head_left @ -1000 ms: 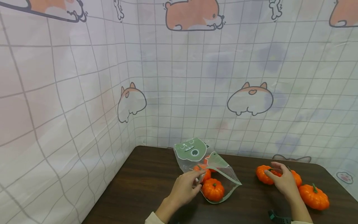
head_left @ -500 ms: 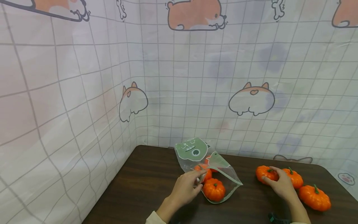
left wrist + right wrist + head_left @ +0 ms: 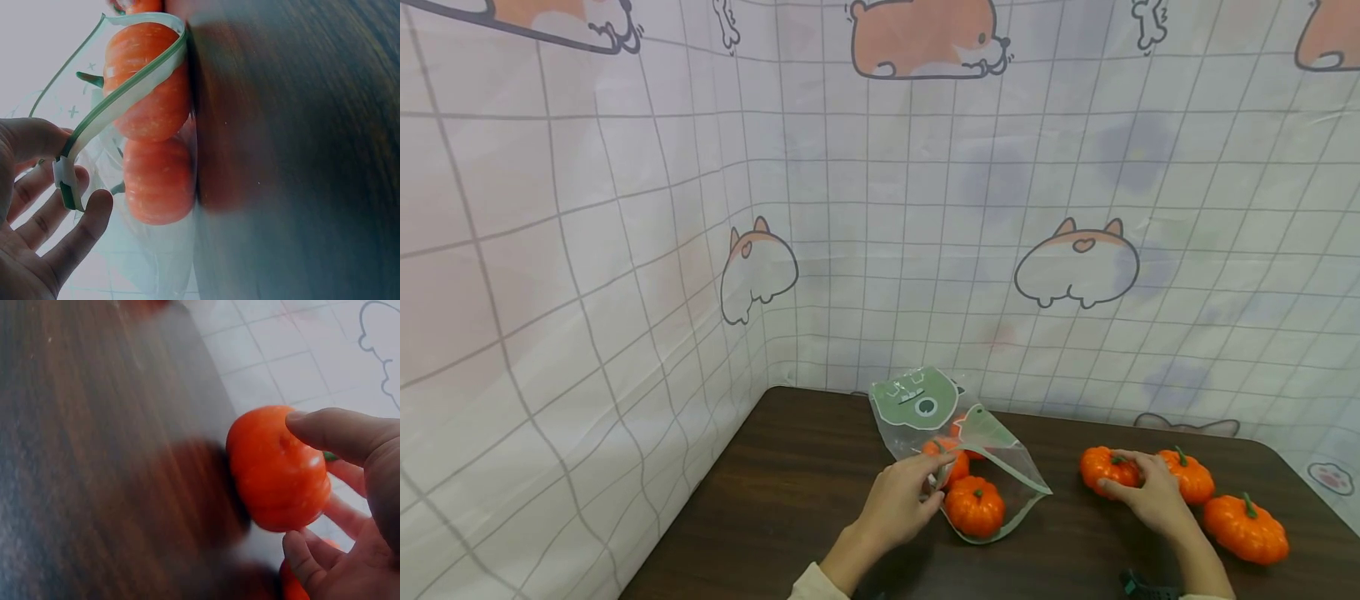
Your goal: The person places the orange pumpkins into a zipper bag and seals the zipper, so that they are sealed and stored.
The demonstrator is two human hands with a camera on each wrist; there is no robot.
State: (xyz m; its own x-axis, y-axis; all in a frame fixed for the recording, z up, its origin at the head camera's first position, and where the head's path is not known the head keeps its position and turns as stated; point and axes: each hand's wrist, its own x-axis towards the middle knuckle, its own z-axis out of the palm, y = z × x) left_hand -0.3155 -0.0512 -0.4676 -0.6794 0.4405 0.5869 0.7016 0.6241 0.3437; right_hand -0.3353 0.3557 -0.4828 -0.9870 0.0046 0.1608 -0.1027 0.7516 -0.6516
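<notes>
A clear zip bag [image 3: 916, 408] with a green cartoon face lies on the table, its mouth held apart. Inside it are several small orange pumpkins, one of them [image 3: 975, 507] near the opening. My left hand [image 3: 891, 504] pinches the bag's green-edged rim [image 3: 115, 94] by its white slider [image 3: 60, 172], thumb on one side and fingers on the other. To the right, my right hand [image 3: 1156, 493] grips another orange pumpkin [image 3: 1101, 472]. In the right wrist view, its thumb and fingers lie on opposite sides of that pumpkin [image 3: 275, 481], whose stem is partly hidden.
Two more pumpkins sit at the right, one [image 3: 1187, 477] just behind my right hand and one [image 3: 1246, 529] beside the forearm. The dark wooden table [image 3: 760, 492] meets a hanging cloth [image 3: 895, 275] with cartoon dogs at its back and left.
My right hand has come down onto the pumpkin and closed around it, and the pumpkin has shifted slightly left. The left hand keeps its hold on the bag's rim.
</notes>
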